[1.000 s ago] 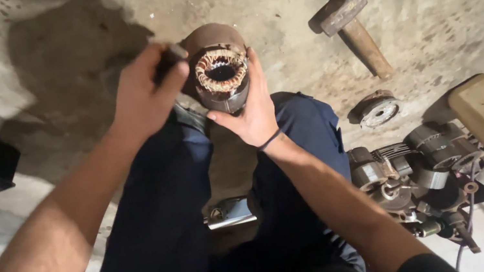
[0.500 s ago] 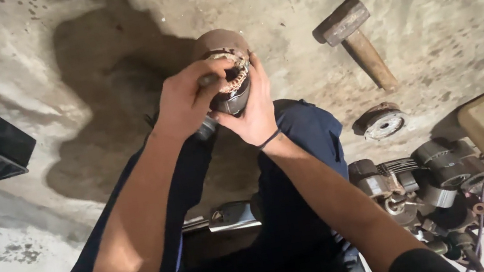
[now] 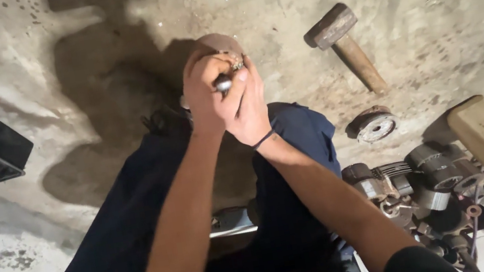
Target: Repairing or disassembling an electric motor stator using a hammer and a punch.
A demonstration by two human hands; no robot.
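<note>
Over knees, both hands (image 3: 225,96) grip motor stator (image 3: 220,44), prob w/ tool

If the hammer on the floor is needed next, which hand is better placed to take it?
Probably the right hand: the hammer lies on its side, though this hand holds the motor part and must first let go. The left hand is farther away and grips a small tool.
</note>
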